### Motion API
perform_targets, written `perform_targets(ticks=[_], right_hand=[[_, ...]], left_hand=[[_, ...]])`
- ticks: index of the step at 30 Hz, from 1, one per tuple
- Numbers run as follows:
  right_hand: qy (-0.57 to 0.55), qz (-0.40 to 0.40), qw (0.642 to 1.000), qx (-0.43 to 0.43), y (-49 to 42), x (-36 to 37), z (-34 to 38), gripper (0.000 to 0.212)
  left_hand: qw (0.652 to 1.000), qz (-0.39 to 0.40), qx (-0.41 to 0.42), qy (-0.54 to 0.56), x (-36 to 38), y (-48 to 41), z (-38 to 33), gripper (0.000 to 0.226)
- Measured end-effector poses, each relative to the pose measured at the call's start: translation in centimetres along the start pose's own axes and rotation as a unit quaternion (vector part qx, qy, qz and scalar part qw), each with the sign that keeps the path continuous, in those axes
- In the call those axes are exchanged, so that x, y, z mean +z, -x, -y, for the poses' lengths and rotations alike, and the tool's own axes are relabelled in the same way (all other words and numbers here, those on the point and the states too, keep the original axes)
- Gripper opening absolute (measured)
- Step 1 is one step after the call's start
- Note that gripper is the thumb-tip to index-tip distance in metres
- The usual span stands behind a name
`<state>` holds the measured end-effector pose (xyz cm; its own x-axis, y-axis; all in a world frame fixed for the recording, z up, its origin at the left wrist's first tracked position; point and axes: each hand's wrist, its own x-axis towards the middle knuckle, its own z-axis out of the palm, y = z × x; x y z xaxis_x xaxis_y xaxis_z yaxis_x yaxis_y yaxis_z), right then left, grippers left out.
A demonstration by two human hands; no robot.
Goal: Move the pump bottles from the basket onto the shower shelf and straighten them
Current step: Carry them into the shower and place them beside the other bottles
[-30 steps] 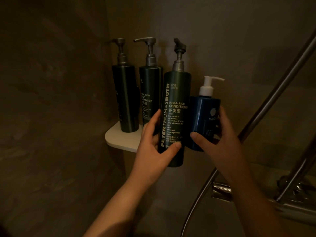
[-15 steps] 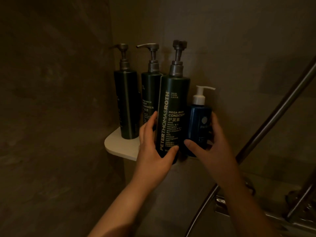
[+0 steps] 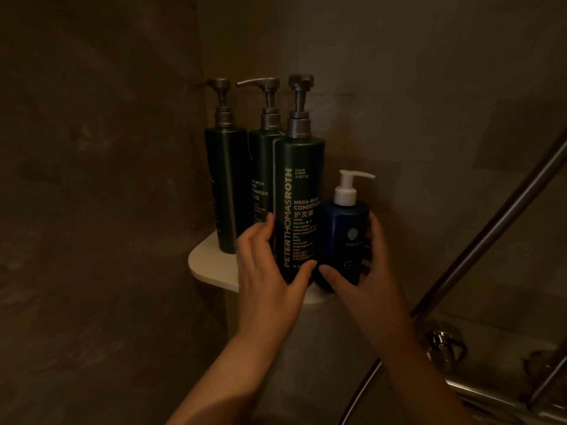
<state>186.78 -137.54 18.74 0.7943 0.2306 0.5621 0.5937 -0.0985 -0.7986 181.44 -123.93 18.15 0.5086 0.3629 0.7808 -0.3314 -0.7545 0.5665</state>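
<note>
Gripping two bottles at once, I have my left hand (image 3: 267, 271) wrapped round the lower part of the tall dark conditioner bottle (image 3: 299, 210), thumb on its front and fingers curled round its left side. My right hand (image 3: 368, 271) clasps the short blue bottle (image 3: 343, 240) with the white pump, thumb low on the front and fingers round its right side. Both bottles stand upright between my hands, touching each other, and their bases appear to sit at the front edge of the white shower shelf (image 3: 208, 262), though my hands hide part of the contact. Just beyond my left fingers stands the cleanser bottle (image 3: 260, 179), and further left of that hand is a third dark bottle (image 3: 227, 191), both upright on the shelf. That makes four bottles up there; the basket is out of view, so I cannot tell whether any remain in it. I judge the carrying to be nearly done. What is left is letting go and straightening: the conditioner sits forward of the row, overlapping the cleanser, and the pump spouts point in different directions.
</note>
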Motion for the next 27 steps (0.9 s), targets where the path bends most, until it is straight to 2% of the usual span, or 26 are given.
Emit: perform_targets(ticks=[6, 15, 27], right_hand=[[-0.014, 0.021, 1.000, -0.013, 0.6, -0.4, -0.6, 0.077], [-0.005, -0.009, 1.000, -0.020, 0.5, -0.2, -0.6, 0.079], [0.064, -0.064, 0.995, -0.046, -1.0, 0.1, -0.5, 0.079]], left_hand=[[1.000, 0.006, -0.011, -0.019, 0.1, -0.6, 0.0, 0.085], [0.999, 0.010, -0.014, -0.052, 0.4, -1.1, 0.3, 0.076], [0.993, -0.005, -0.016, -0.116, 2.1, -2.5, -0.3, 0.087]])
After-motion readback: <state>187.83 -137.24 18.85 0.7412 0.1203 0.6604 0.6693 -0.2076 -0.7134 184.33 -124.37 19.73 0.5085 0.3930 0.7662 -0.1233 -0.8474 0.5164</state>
